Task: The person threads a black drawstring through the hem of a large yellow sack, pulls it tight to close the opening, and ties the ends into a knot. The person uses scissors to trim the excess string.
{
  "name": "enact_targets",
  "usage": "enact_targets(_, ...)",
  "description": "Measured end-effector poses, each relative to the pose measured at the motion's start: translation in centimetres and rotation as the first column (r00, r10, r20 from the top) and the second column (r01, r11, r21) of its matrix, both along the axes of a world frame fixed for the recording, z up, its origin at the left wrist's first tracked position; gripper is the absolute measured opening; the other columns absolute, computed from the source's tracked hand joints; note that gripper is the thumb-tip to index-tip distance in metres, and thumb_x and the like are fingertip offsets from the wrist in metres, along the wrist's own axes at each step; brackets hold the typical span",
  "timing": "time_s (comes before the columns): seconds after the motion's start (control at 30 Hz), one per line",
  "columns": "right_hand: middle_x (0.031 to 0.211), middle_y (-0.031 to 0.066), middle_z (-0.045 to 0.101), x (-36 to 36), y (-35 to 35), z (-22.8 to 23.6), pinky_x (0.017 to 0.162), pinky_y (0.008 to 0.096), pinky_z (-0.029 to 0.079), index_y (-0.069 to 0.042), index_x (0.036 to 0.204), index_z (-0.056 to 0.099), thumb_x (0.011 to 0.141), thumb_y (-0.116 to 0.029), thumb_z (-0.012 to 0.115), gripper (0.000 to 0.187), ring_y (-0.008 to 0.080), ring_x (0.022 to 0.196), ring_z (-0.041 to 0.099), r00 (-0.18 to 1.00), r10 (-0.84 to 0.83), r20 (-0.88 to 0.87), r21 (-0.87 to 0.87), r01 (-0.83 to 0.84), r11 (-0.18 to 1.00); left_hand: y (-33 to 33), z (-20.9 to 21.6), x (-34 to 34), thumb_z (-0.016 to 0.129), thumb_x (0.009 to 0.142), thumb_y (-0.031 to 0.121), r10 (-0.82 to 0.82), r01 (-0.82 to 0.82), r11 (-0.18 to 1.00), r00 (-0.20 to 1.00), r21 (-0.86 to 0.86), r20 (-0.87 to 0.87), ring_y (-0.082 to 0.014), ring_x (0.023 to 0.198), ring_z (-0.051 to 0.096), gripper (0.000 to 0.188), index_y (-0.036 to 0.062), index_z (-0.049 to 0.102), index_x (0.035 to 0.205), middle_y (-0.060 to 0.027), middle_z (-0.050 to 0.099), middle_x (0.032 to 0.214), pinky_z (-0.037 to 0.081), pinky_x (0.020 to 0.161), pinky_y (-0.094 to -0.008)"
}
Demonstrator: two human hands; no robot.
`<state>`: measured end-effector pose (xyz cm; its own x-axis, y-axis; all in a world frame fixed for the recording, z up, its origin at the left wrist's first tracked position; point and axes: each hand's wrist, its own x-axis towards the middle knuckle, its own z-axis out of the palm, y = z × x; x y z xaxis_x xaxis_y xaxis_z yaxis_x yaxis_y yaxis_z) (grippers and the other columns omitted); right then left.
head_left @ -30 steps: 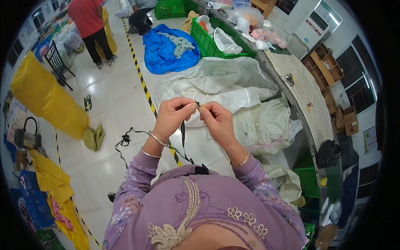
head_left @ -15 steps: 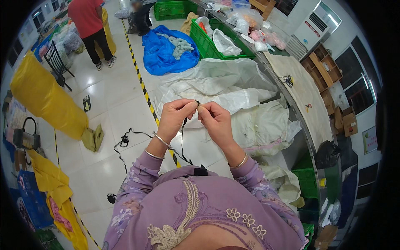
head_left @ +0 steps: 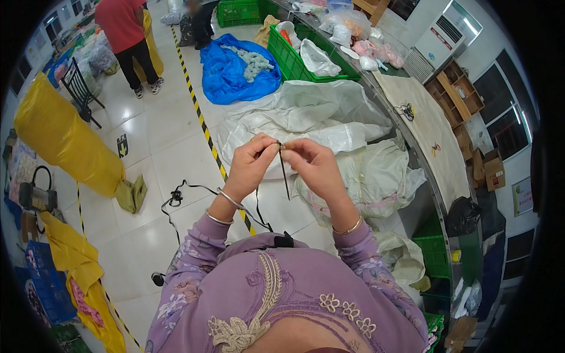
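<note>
Floor (head_left: 135,253) below, two hands (head_left: 252,163) (head_left: 316,170) pinch perhaps one cord (head_left: 285,176).

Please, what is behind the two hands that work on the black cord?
Behind the left hand, the right hand and the black cord, white sacks and tiled floor show. The parts directly covered by the hands cannot be seen.

A workshop or packing floor: plastic bags (head_left: 341,35) of pink and white goods heap the far end of a long bench (head_left: 469,259). Green plastic crates (head_left: 288,59) and white sacks (head_left: 335,115) line its left side; wooden pigeonhole shelving (head_left: 456,88) stands to its right. Well left of it, black-and-yellow hazard tape (head_left: 200,115) crosses the tiled floor (head_left: 132,235) near a bulging yellow sack (head_left: 70,138).
</note>
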<state>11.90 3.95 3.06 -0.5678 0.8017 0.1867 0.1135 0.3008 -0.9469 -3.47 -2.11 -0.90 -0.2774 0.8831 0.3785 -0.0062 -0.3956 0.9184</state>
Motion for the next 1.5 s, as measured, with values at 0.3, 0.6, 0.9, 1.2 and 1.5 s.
enact_targets(0.3,0.082,0.0064,0.062,0.2,0.9,2.5,0.059,0.0228,0.049,0.000,0.092,0.069,0.084,-0.001,0.062,0.010,0.0112,0.072,0.059,0.993,0.114,0.021,0.192,-0.116,0.974,-0.3,0.9,-0.5,0.058,0.091,0.009,-0.107,0.104,0.993,0.993,-0.061,-0.046,-0.0046,0.067,0.042,0.014,-0.0036,0.063,0.090,0.0023,0.051,0.078,0.034,0.059,-0.0195)
enact_targets(0.6,0.076,0.0081,0.063,0.3,1.1,3.2,0.058,0.0269,0.049,0.000,0.086,0.068,0.082,-0.004,0.064,0.007,0.0165,0.064,0.060,0.984,0.122,0.129,0.292,-0.156,0.944,-0.5,1.3,-0.6,0.059,0.090,0.010,-0.140,0.135,0.986,0.989,-0.099,-0.040,-0.0046,0.065,0.043,0.015,-0.0037,0.064,0.087,0.0027,0.052,0.075,0.035,0.058,-0.0201)
enact_targets(0.9,0.069,0.0073,0.058,-0.2,0.9,2.6,0.053,0.0267,0.044,0.001,0.073,0.058,0.074,-0.004,0.067,0.010,0.0149,0.058,0.057,0.992,0.022,0.122,0.401,-0.069,0.913,-0.3,1.5,-0.5,0.061,0.089,0.011,-0.216,0.225,0.944,0.974,-0.241,0.062,-0.0043,0.065,0.053,0.013,-0.0007,0.064,0.094,0.0001,0.060,0.076,0.041,0.057,-0.0190)
enact_targets(1.2,0.067,0.0051,0.056,-0.4,1.1,0.6,0.050,0.0249,0.043,0.000,0.073,0.058,0.074,-0.001,0.065,0.008,0.0120,0.055,0.054,0.995,0.000,-0.098,0.000,0.000,1.000,-0.4,1.6,1.1,0.057,0.090,0.009,-0.192,0.211,0.963,0.974,-0.170,0.119,-0.0062,0.061,0.060,0.008,0.0016,0.059,0.089,-0.0027,0.065,0.077,0.043,0.052,-0.0167)
enact_targets(1.5,0.077,0.0061,0.059,1.1,3.0,2.8,0.064,0.0267,0.047,0.000,0.090,0.062,0.082,-0.005,0.060,0.010,0.0123,0.068,0.056,0.990,0.138,-0.019,0.108,-0.135,0.985,-1.2,1.5,1.0,0.056,0.091,0.014,-0.275,0.318,0.902,0.944,-0.291,0.180,-0.0060,0.058,0.059,0.010,0.0042,0.058,0.088,-0.0045,0.067,0.079,0.040,0.047,-0.0166)
